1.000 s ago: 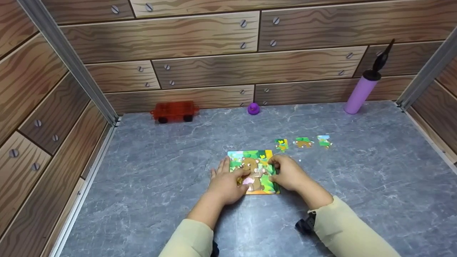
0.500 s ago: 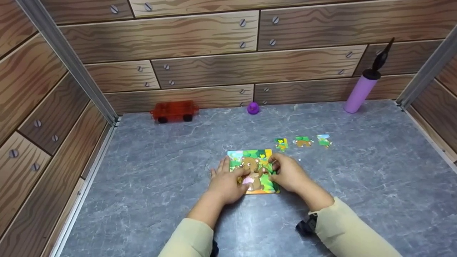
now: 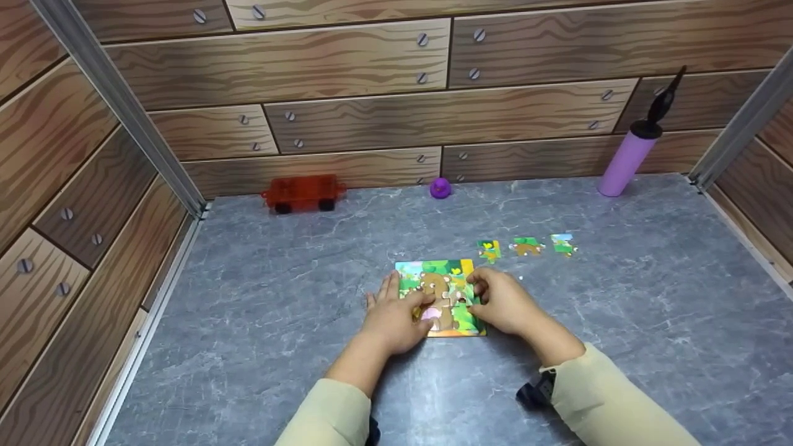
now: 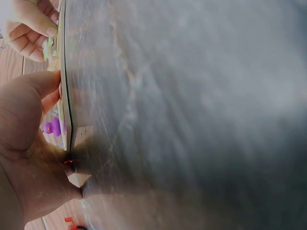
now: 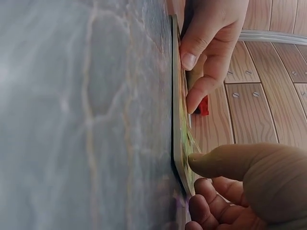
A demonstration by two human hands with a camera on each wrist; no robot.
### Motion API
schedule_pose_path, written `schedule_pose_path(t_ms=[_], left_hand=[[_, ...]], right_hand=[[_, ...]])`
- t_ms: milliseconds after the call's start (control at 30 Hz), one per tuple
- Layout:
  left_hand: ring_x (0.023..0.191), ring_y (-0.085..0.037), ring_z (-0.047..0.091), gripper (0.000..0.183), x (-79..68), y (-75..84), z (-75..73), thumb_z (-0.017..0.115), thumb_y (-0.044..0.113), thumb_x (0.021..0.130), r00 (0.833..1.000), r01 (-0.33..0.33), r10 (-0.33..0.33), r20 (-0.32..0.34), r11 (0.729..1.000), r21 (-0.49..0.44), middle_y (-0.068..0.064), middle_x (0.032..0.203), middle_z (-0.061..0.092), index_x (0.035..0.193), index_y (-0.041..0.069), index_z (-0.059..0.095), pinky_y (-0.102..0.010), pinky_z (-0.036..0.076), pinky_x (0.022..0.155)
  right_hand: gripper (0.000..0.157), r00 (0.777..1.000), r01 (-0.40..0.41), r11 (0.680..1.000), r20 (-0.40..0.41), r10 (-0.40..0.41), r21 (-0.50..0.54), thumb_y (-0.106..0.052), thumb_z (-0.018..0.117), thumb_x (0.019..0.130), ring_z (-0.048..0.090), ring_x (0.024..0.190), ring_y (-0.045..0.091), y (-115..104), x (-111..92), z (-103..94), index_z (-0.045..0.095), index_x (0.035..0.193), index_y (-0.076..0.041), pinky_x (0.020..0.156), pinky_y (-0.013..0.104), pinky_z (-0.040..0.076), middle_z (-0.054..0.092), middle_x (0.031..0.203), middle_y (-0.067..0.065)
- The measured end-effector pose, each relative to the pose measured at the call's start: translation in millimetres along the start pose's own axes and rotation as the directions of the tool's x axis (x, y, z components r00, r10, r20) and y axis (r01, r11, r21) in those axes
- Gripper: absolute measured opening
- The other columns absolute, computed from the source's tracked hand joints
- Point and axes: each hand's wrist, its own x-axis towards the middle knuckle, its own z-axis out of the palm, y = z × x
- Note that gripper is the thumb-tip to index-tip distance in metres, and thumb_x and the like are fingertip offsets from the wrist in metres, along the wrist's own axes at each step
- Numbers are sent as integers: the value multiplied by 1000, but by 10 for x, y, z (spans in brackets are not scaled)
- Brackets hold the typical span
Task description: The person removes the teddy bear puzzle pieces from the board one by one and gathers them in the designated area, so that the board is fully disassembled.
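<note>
In the head view a square bear puzzle (image 3: 438, 317) lies on the grey marbled surface. My left hand (image 3: 391, 319) rests on its left side, thumb and forefinger on the picture and the other fingers along the left edge. My right hand (image 3: 503, 301) is at the right edge, with thumb and bent fingers pinching a puzzle piece (image 3: 460, 297) over the picture. In the right wrist view this piece stands slightly tilted off the puzzle board (image 5: 178, 139), by the thumb. The fingers hide part of the piece and of the board's right side.
Several things lie beyond the puzzle: three loose pieces, one with a yellow figure (image 3: 489, 250), one brown and green (image 3: 526, 246), one blue and green (image 3: 562, 244). Along the back wall are a red toy wagon (image 3: 303, 193), a purple duck (image 3: 440, 188) and a purple pump (image 3: 626, 164).
The piece under my right fingers shifts and tilts slightly, showing a different amount of the bear's arm area. The right wrist moves slightly to the right. My left hand stays still.
</note>
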Motion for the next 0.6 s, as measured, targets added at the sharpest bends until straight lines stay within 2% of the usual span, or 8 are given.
schedule_pose_path(t_ms=[333,533,600], left_hand=[[159,-49,13,41,16,71,-9,70,43,99,1000,13,-14,13,999,46,-33,169,21,139,33,68,-81,11,118],[159,-49,13,41,0,63,-10,68,43,101,1000,4,-5,13,998,68,-33,169,21,140,32,66,-82,12,117],[159,-49,14,42,-2,53,-13,67,43,101,1000,1,-1,9,998,69,-33,169,21,141,31,66,-82,12,117]], right_hand=[[44,997,-9,999,-76,13,54,9,75,85,64,96,29,49,-41,-133,65,127,6,87,49,56,65,105,14],[45,989,41,996,-146,-29,81,13,73,85,66,96,34,212,-84,-358,64,129,6,88,51,58,66,107,19],[46,985,59,995,-169,-45,79,14,73,85,67,94,34,278,-89,-464,62,130,7,87,48,59,66,107,20]])
